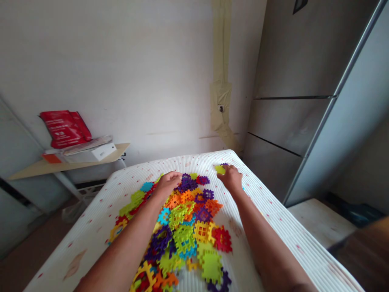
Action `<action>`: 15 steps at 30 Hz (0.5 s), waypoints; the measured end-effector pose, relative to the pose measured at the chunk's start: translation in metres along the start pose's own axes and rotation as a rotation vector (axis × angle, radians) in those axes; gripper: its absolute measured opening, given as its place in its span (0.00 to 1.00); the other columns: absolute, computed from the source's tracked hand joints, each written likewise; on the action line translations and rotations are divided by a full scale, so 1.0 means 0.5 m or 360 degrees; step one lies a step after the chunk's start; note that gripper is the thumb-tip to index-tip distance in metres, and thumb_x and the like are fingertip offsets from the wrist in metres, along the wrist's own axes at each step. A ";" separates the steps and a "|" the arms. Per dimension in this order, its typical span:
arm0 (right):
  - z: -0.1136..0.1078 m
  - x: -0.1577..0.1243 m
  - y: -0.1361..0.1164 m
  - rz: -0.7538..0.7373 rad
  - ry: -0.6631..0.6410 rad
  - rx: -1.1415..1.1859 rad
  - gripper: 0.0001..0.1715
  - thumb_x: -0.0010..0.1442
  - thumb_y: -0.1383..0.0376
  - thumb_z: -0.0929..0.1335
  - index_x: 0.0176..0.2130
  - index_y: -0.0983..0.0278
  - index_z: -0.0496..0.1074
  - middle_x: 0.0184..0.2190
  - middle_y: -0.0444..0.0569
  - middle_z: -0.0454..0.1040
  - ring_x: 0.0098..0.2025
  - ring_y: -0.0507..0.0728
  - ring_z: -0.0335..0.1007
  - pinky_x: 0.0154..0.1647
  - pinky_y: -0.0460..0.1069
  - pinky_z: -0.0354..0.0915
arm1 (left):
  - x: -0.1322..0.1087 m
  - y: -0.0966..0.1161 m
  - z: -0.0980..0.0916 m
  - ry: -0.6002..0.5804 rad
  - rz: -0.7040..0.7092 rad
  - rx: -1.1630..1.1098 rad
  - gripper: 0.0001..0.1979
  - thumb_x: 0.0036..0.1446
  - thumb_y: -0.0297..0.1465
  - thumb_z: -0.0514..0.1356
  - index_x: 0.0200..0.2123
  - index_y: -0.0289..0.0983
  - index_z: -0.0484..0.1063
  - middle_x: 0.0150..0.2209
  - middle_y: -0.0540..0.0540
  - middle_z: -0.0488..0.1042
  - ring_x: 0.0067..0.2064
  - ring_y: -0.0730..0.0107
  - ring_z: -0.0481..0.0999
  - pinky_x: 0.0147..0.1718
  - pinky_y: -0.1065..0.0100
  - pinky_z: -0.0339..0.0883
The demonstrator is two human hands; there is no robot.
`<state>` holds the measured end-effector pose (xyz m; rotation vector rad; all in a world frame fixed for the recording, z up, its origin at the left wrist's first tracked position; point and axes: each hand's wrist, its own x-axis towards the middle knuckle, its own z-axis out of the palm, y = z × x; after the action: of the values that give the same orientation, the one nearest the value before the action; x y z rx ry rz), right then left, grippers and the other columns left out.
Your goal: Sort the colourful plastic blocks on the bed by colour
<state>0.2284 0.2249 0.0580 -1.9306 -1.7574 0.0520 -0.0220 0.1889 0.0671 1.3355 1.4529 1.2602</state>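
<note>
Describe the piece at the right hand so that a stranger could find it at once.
Start at the white mattress and its heap of coloured puzzle pieces. Follow the right hand to the far edge. At its fingertips lies a yellow-green piece, apart from the heap.

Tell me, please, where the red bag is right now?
In the head view the red bag lies at the far left, on a wooden shelf by the wall, atop a white box, well beyond the mattress.

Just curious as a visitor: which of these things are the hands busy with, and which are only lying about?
In use:
left hand
right hand
plastic tiles
green tile
mattress

Lying about:
red bag
white box
shelf
</note>
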 end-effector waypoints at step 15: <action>0.053 0.037 0.078 0.0164 -0.0257 -0.0432 0.18 0.55 0.60 0.67 0.45 0.64 0.72 0.46 0.59 0.70 0.49 0.65 0.65 0.49 0.63 0.53 | 0.028 -0.080 -0.049 -0.0038 0.0123 0.0793 0.10 0.40 0.36 0.57 0.25 0.39 0.74 0.28 0.48 0.78 0.33 0.63 0.75 0.32 0.69 0.65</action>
<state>0.2571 0.2507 0.0252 -2.2672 -1.8457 0.0056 -0.0563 0.2006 0.0344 1.7350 1.7858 0.9539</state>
